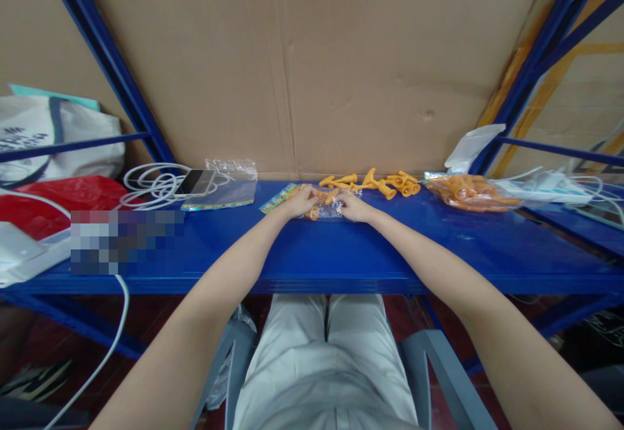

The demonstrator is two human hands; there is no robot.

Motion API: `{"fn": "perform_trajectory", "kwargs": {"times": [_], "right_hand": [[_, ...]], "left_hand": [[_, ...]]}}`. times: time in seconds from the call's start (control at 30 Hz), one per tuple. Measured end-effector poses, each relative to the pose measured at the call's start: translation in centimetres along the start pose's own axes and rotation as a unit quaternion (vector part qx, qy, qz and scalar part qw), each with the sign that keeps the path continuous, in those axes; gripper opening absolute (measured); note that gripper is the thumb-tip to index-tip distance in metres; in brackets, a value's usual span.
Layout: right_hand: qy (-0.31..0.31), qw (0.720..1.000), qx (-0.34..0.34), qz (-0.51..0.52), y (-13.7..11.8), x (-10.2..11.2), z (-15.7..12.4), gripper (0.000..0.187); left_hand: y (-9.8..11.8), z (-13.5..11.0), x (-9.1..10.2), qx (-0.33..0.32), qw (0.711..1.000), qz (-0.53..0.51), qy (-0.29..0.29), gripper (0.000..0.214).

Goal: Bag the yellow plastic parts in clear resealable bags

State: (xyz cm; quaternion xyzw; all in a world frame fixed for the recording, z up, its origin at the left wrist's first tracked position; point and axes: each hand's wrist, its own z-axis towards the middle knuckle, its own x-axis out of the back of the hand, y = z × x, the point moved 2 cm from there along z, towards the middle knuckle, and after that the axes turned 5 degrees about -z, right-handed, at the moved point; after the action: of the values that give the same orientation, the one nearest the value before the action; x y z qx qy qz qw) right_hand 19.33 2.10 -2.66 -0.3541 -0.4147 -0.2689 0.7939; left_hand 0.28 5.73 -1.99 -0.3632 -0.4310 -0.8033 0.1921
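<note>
Near the back of the blue table, both my hands are on a clear plastic bag (330,210) with several orange plastic pieces in it. My left hand (301,201) is closed on the bag's left part, beside its colourful printed header (279,199). At the other end, my right hand (354,208) has its fingers curled on the crinkled plastic. Loose orange branched pieces with flared ends (380,184) lie just behind and to the right of the hands. Fingertips are partly hidden by the bag and its contents.
A filled bag of orange pieces (472,193) lies to the right, near a white power strip (546,188). On the left are a flat clear bag (229,191), a phone (195,182), a coiled white cable (156,186) and a red bag (73,199). Cardboard (341,73) stands behind.
</note>
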Motion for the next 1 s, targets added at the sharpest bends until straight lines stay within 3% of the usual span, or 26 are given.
{"fn": "perform_trajectory", "kwargs": {"times": [0.17, 0.3, 0.4, 0.57, 0.63, 0.73, 0.83, 0.93, 1.0], "right_hand": [[0.039, 0.994, -0.093, -0.046, 0.1, 3.3, -0.5, 0.031], [0.095, 0.957, -0.227, -0.156, 1.2, 6.7, -1.7, 0.033], [0.118, 0.929, -0.285, -0.204, 2.6, 8.0, -2.7, 0.034], [0.035, 0.9, -0.379, -0.214, 5.5, 7.5, -4.1, 0.045], [0.029, 0.898, -0.392, -0.198, 6.4, 7.3, -4.3, 0.044], [0.076, 0.895, -0.402, -0.177, 7.2, 7.5, -4.3, 0.035], [0.165, 0.899, -0.374, -0.158, 7.6, 8.1, -3.9, 0.035], [0.284, 0.899, -0.305, -0.138, 7.5, 8.8, -3.5, 0.037], [0.327, 0.898, -0.262, -0.133, 7.2, 9.2, -3.4, 0.038]], "left_hand": [[0.3, -0.3, 0.1, 0.033, 0.999, -0.021, -0.013, 0.007], [0.2, -0.2, 0.1, 0.04, 0.999, -0.028, -0.021, 0.01], [0.0, 0.1, 0.0, 0.039, 0.999, -0.022, -0.022, 0.014], [-0.5, 0.4, 0.0, 0.051, 0.998, -0.025, -0.015, 0.015], [-0.6, 0.4, 0.1, 0.052, 0.998, -0.02, -0.01, 0.016], [-0.6, 0.3, 0.1, 0.045, 0.999, -0.014, -0.009, 0.015], [-0.5, 0.2, 0.1, 0.031, 0.999, -0.013, -0.004, 0.014], [-0.4, 0.1, 0.1, 0.033, 0.999, -0.005, -0.001, 0.014], [-0.3, 0.0, 0.1, 0.032, 0.999, 0.0, 0.0, 0.014]]}}
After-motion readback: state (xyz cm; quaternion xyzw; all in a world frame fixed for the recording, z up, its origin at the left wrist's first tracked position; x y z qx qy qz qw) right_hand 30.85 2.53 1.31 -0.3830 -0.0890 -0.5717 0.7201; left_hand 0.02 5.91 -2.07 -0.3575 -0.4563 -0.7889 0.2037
